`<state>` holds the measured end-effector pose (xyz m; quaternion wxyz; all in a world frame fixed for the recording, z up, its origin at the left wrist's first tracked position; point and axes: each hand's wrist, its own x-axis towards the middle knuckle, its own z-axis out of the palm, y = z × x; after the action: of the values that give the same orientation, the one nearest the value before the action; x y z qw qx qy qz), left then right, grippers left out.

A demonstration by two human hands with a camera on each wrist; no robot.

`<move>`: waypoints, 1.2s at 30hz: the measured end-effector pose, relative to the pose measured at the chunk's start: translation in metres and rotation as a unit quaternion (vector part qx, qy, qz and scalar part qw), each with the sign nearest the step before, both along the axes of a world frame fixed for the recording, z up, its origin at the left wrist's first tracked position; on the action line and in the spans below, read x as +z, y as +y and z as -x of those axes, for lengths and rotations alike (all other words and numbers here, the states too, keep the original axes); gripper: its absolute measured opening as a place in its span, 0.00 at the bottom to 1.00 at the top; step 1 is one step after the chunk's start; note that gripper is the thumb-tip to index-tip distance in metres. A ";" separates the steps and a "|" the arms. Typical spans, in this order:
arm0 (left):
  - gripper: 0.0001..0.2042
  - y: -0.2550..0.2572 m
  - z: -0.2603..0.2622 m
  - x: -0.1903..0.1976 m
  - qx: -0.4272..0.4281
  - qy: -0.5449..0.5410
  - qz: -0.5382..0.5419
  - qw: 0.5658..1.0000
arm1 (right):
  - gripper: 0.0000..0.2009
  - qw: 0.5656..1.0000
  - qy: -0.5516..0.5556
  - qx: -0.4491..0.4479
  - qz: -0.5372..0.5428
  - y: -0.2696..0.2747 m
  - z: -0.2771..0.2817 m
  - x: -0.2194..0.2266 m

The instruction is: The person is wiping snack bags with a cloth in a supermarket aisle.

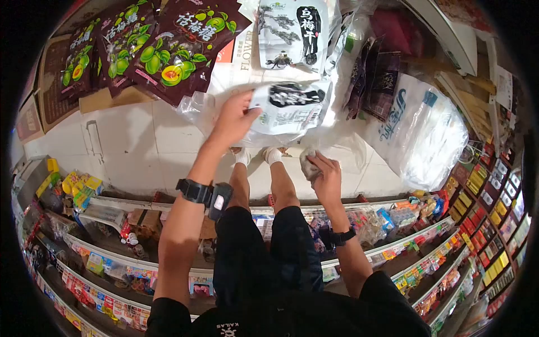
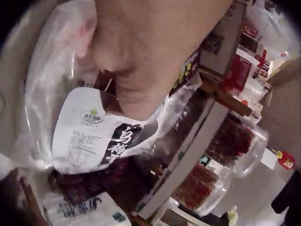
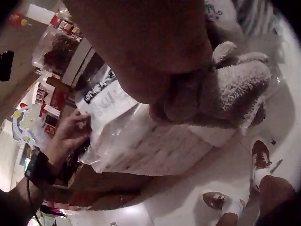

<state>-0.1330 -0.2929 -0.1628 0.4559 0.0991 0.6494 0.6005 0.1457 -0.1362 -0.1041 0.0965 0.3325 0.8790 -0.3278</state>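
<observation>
My left hand [image 1: 231,121] pinches the left edge of a white pouch [image 1: 289,118] with black brush lettering, thumb on its printed face. In the left wrist view the pouch [image 2: 82,136] shows a small logo and fine print. Clear plastic wrap [image 2: 47,89] lies around and behind it. Lower and to the right, my right hand [image 1: 328,181] grips a bunched grey cloth [image 1: 308,164]. Seen from the right wrist, that cloth [image 3: 240,89] is fluffy and folded. A second white pouch [image 1: 292,36] of the same kind lies just beyond the held one.
Dark maroon candy bags [image 1: 185,48] printed with green plums overlap at the upper left. Purple packets [image 1: 382,78] and a bundle of white plastic bags [image 1: 421,135] lie to the right. Shelves of small goods [image 1: 123,269] stand behind the person, above the tiled floor [image 1: 129,135].
</observation>
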 end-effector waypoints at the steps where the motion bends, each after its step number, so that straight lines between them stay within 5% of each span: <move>1: 0.15 0.010 0.000 0.018 -0.031 0.021 0.010 0.999 | 0.29 1.000 0.001 0.001 -0.001 -0.001 -0.011 -0.002; 3: 0.14 0.027 -0.001 0.083 -0.116 0.138 0.040 0.983 | 0.29 0.999 0.008 -0.013 0.029 -0.003 -0.028 -0.007; 8: 0.17 0.037 -0.003 0.135 -0.144 0.361 -0.177 0.904 | 0.29 0.998 -0.024 -0.009 0.053 -0.011 -0.035 0.004; 15: 0.13 -0.031 -0.001 0.058 -0.193 0.535 0.042 0.821 | 0.33 0.994 -0.027 -0.021 0.106 -0.018 -0.019 0.016; 17: 0.14 -0.037 -0.014 0.045 -0.038 0.416 0.134 0.898 | 0.35 0.991 -0.040 -0.020 0.124 -0.017 -0.005 0.026; 19: 0.14 -0.043 -0.016 0.028 -0.006 0.386 0.131 0.913 | 0.36 0.990 -0.001 -0.005 0.141 -0.018 0.014 0.040; 20: 0.13 -0.040 -0.016 0.031 0.086 0.226 0.088 0.966 | 0.36 0.990 0.026 0.003 0.142 -0.017 0.035 0.054; 21: 0.12 -0.035 -0.014 0.031 0.177 0.060 0.041 0.982 | 0.36 0.989 0.024 0.007 0.145 -0.016 0.050 0.057; 22: 0.13 -0.026 -0.014 0.023 0.230 0.010 0.026 0.973 | 0.33 0.992 0.066 0.047 0.099 -0.014 0.065 0.057; 27: 0.18 -0.019 0.013 -0.007 0.096 -0.080 0.114 0.986 | 0.28 0.969 0.108 0.149 -0.165 -0.018 0.175 0.036; 29: 0.21 -0.015 0.015 -0.011 0.184 -0.283 0.005 0.941 | 0.28 0.967 0.086 0.152 -0.187 -0.031 0.205 0.008; 32: 0.25 -0.023 0.024 -0.012 0.211 -0.381 -0.020 0.900 | 0.27 0.964 0.097 0.177 -0.173 -0.058 0.221 -0.007; 35: 0.29 -0.020 0.026 0.013 0.210 -0.380 -0.032 0.900 | 0.28 0.958 0.126 0.205 -0.156 -0.070 0.213 -0.011; 36: 0.24 -0.021 0.021 0.005 0.232 -0.373 -0.050 0.897 | 0.27 0.956 0.135 0.222 -0.134 -0.066 0.208 -0.012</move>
<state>-0.1537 -0.3140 -0.1579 0.5069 -0.2628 0.4052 0.7140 -0.0628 -0.2019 -0.1162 0.0015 0.0919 0.9714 -0.2189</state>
